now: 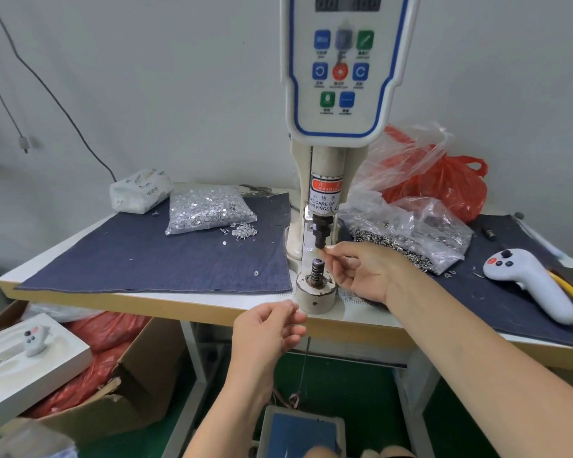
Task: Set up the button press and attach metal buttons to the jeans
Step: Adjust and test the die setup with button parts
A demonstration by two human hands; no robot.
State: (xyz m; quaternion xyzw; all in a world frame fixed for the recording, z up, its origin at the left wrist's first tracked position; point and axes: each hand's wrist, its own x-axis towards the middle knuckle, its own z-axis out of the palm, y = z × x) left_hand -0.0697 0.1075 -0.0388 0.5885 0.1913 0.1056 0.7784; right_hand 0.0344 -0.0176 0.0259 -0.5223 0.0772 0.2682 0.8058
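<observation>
Button press (pixel 325 180) setup is unfinished: your right hand (pixel 361 272) pinches something tiny at the upper die (pixel 321 231). Your left hand (pixel 268 328) hangs loosely curled, apparently empty; no jeans are under it yet.

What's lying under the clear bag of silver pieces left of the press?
The clear bag lies on a dark denim sheet, with loose tacks spilled beside it. The denim directly beneath the bag is covered.

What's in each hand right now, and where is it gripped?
Right hand pinches something tiny at its fingertips, right under the press's upper die; what it is cannot be told. Left hand seems empty, fingers loosely curled.
</observation>
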